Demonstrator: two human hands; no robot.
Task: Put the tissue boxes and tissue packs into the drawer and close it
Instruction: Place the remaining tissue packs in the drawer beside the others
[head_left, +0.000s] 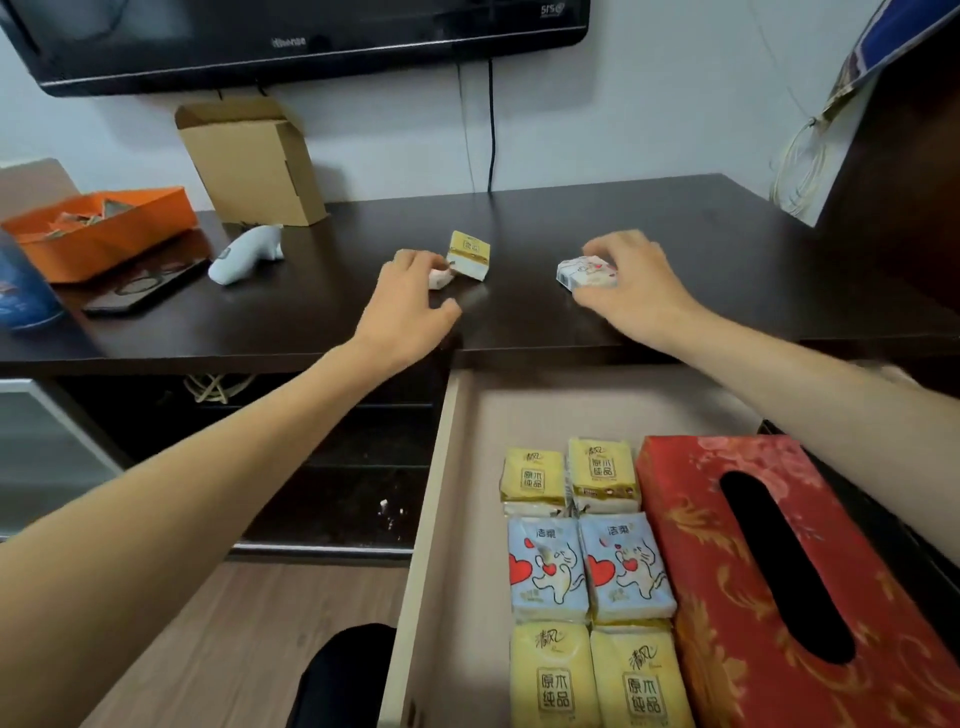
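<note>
Risks, judged: yellow pack on the dark tabletop, standing tilted and just beside the left hand, liable to be knocked over or pushed back while the hand closes on the white-and-pink pack half hidden beneath the fingers; light, slippery wrapping likely to slide out of a shallow pinch on the way across the table edge. Packs carried in both hands at once, apt to land askew on the rows below and stand proud enough to foul the drawer on closing. Left hand: fingers spread and curled, part open, touching the white-and-pink pack, grip not yet firm as far as visible. Right hand: fingers curved over the top and thumb under the near edge of a white pack with red print, grasping it, pack apparently not yet off the tabletop. Drawer: pulled out, holding six packs in three rows of two, red tissue box alongside on the right. Remaining on the tabletop: three packs.
</note>
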